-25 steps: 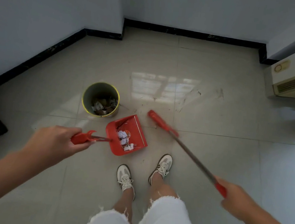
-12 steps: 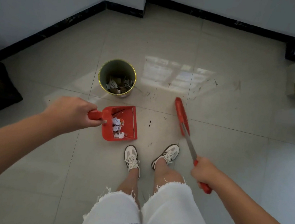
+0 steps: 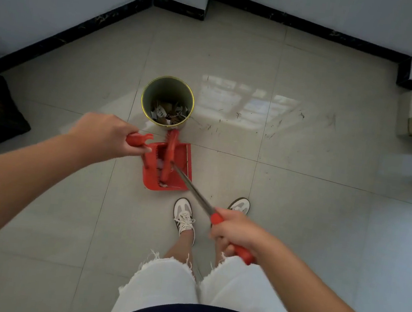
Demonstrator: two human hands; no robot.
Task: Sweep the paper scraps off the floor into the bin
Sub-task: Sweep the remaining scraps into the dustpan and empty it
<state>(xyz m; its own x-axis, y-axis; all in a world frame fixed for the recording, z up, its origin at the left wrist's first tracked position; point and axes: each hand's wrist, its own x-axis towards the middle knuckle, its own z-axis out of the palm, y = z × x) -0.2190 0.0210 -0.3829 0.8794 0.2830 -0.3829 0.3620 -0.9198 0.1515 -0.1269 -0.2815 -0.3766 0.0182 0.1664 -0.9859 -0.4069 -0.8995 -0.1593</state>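
While paper scraps [image 3: 170, 113] fill the bin [image 3: 167, 100], the broom [image 3: 169, 156] lies across the dustpan [image 3: 179, 181].

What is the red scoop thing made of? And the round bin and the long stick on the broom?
The dustpan looks like red plastic: one even matte colour, with moulded ridges. The bin seems to be metal, perhaps a tin: thin wall with a shiny yellowish rim. The broom's stick looks like bare metal, grey and glinting, with a red, probably plastic grip in the right hand.

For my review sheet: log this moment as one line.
left hand: holds dustpan handle | right hand: holds broom, head in pan | bin: upright, holds scraps | stage: pan not emptied
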